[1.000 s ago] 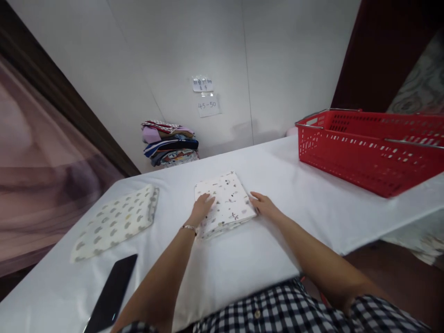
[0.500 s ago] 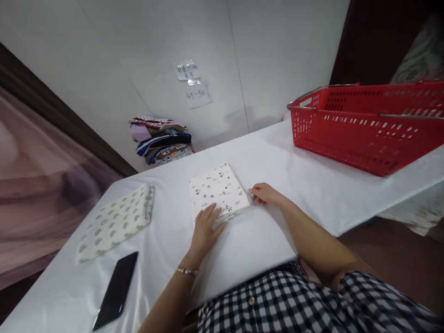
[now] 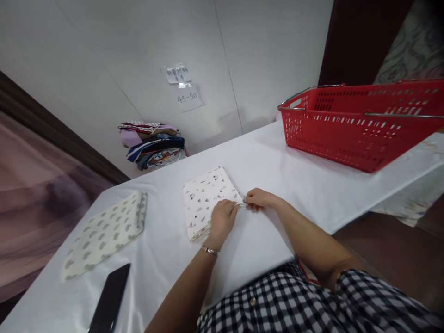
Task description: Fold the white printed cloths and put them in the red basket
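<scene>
A folded white cloth (image 3: 203, 196) with small scattered prints lies flat on the table in front of me, its layered edge facing my body. My left hand (image 3: 223, 221) is closed over the near edge of this cloth, fingers bent around the layers close to its right corner. At that corner my right hand (image 3: 257, 199) pinches the cloth's edge between thumb and fingers. The two hands are almost touching. Part of the near edge is hidden beneath my left hand.
Left on the white-covered table (image 3: 166, 217) lies another folded cloth (image 3: 107, 231) with grey prints, and a black phone (image 3: 110, 298) nearer me. A red basket (image 3: 333, 132) stands at the right. Folded fabrics (image 3: 154, 145) are stacked by the wall, below paper signs (image 3: 189, 97).
My left hand has slid right along the near edge and gone from flat to closed on the cloth. My right hand now grips the corner. The view has shifted slightly.
</scene>
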Motion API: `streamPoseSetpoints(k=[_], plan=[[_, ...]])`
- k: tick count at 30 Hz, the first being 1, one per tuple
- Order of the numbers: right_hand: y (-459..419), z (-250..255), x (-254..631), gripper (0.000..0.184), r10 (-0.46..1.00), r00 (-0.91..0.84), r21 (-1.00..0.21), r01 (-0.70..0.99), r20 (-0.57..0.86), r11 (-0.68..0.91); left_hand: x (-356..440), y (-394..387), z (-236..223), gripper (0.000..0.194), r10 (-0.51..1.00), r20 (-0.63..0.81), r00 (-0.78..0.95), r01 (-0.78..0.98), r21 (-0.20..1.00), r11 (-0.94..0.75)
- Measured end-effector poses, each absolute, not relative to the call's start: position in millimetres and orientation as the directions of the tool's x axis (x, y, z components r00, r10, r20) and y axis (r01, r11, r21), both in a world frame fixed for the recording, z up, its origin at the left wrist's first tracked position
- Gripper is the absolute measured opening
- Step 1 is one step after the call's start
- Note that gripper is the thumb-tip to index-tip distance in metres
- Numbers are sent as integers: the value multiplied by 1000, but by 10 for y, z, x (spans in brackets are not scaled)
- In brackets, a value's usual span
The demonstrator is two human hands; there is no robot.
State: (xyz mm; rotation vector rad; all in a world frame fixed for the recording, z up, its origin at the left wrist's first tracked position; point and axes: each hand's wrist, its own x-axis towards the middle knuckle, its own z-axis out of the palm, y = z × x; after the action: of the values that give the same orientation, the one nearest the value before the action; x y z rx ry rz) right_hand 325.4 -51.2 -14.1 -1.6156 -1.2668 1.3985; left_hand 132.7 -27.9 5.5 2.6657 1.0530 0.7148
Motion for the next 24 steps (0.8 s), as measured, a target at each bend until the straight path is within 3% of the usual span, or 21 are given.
streamPoseSetpoints(k=[4, 11, 19, 24], plan=[[-515, -136, 3237, 19, 948, -16, -915, 267, -318, -302, 1390, -270, 147, 26, 745, 435, 507, 603, 438, -666], [-547, -84, 3212, 14, 944, -53, -930, 202, -324, -308, 1462, -367, -32, 24, 681, 394, 617, 639, 254, -726], [-528, -29, 3223, 12, 931, -119, -938, 11, -346, -347, 1424, -366, -16, 24, 704, 462, 539, 599, 377, -706], [-520, -37, 3200, 12, 925, -99, -928, -30, -366, -371, 1472, -405, -72, 18, 686, 427, 589, 619, 307, -723]])
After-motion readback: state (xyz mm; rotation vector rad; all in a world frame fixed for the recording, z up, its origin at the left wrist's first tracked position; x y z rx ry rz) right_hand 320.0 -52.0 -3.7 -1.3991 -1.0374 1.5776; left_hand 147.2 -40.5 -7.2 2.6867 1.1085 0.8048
